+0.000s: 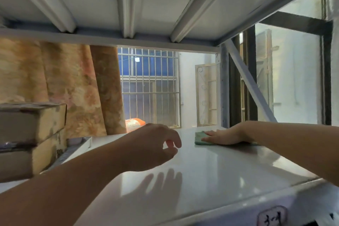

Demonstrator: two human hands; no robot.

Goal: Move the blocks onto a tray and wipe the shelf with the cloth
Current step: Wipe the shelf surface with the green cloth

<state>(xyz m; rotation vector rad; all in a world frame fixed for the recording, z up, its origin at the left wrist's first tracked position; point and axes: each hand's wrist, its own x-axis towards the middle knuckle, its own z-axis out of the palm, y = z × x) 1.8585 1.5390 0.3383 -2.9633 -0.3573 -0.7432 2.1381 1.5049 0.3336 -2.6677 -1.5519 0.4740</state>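
The white shelf board fills the lower middle of the head view. A green cloth lies flat near the shelf's back edge. My right hand presses on it with the palm down and the fingers stretched leftward. My left hand hovers above the middle of the shelf, fingers loosely curled and apart, holding nothing; its shadow falls on the board below. A white tray sits at the left, beside the boxes. No blocks are visible.
Stacked cardboard boxes stand on the shelf at the left. The underside of the upper shelf hangs low overhead. A diagonal brace and upright post close the right end. Behind are a curtain and a barred window.
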